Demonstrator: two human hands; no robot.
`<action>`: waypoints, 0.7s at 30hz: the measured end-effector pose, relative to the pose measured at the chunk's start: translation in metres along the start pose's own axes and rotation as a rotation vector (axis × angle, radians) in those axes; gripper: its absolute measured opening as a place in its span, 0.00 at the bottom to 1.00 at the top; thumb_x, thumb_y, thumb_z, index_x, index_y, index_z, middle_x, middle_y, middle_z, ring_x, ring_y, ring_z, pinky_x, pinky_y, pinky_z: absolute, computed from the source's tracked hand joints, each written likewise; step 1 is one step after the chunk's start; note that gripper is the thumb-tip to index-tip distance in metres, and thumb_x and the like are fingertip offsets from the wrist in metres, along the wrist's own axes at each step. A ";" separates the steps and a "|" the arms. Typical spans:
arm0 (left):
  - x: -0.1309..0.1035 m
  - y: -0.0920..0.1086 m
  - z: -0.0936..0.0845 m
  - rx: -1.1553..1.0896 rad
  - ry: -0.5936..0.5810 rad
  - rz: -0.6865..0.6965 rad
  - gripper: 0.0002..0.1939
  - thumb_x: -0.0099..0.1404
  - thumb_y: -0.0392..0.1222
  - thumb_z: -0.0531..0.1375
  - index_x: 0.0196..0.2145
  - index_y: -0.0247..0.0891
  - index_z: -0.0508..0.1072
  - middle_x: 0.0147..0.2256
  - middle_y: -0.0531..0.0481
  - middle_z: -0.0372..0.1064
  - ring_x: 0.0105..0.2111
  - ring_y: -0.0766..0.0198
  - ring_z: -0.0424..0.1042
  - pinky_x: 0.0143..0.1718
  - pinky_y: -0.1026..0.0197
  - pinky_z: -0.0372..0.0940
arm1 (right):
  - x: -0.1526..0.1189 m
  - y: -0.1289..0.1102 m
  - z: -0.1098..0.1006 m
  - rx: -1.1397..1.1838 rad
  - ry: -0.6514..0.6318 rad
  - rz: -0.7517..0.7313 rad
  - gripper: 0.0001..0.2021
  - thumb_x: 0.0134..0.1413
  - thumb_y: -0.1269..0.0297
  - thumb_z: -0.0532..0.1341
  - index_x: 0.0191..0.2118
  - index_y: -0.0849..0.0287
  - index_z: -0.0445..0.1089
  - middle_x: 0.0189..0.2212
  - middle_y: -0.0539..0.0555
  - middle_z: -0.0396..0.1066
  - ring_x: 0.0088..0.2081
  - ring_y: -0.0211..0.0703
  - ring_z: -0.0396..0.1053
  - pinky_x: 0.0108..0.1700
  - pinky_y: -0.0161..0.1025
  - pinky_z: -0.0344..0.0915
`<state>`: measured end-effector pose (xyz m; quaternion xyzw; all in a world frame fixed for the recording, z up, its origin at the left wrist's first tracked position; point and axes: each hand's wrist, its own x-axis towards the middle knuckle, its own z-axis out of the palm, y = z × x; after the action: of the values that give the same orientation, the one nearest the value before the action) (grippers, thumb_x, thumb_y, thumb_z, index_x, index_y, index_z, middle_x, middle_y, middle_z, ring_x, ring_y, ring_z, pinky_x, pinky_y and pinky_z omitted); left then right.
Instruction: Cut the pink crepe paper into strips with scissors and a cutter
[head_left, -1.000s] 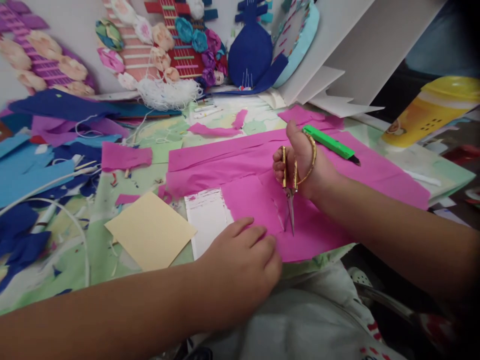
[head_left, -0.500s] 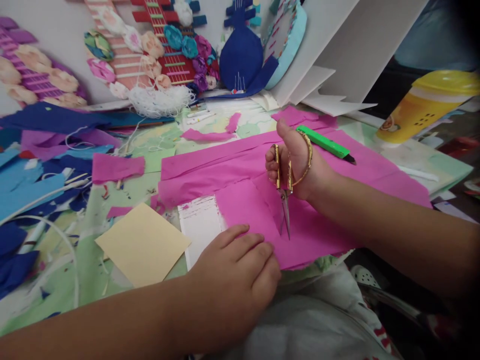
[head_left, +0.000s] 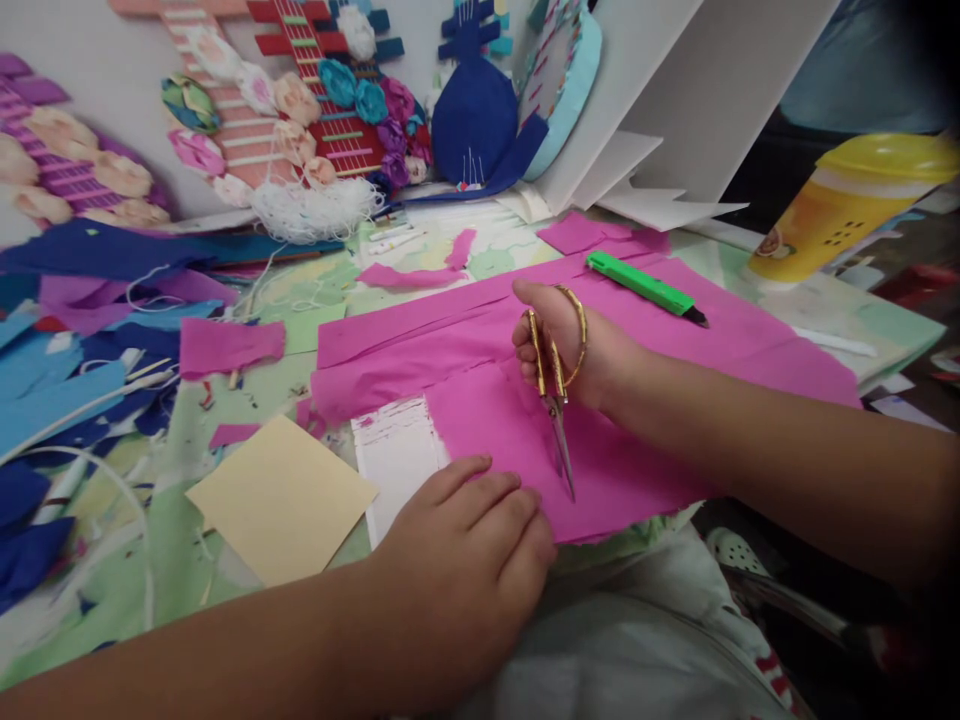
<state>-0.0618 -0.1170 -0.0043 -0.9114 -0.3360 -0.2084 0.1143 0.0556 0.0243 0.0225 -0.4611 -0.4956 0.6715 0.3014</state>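
Observation:
Gold-handled scissors [head_left: 553, 395] hang in my right hand [head_left: 559, 335], with the fingers curled through the loops and the blades pointing down toward me. The blades are slightly parted over a pink sheet [head_left: 510, 420] that looks like crepe paper or cloth. My left hand [head_left: 480, 545] lies flat, fingers stretched out, on the near edge of the sheet. Partly under that hand is a white card [head_left: 390, 450] with pink streaks along its top. A cream square of paper [head_left: 281, 498] lies to its left. Behind my right hand a green box cutter [head_left: 641, 285] rests on the pink sheet.
Blue and purple scraps [head_left: 112, 270] pile up on the left, with a white cable [head_left: 146, 540] among them. Decorated instrument-shaped crafts [head_left: 322, 120] and a tangle of white thread [head_left: 315, 210] stand behind. A yellow cup [head_left: 832, 220] stands at the right, near white boards [head_left: 637, 100].
My right hand has moved left and a little toward me with the scissors, whose blades are now closer together. My left hand stays in place on the sheet.

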 end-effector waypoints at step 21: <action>-0.004 0.005 0.002 0.089 -0.112 0.086 0.12 0.57 0.39 0.54 0.38 0.33 0.68 0.38 0.44 0.69 0.37 0.55 0.67 0.43 0.50 0.58 | -0.013 0.009 -0.005 -0.136 -0.019 0.176 0.22 0.40 0.40 0.53 0.21 0.58 0.60 0.16 0.51 0.63 0.19 0.36 0.60 0.20 0.34 0.57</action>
<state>-0.0606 -0.1219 -0.0085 -0.9293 -0.3112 -0.1369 0.1445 0.0658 0.0121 0.0174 -0.5158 -0.5006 0.6646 0.2042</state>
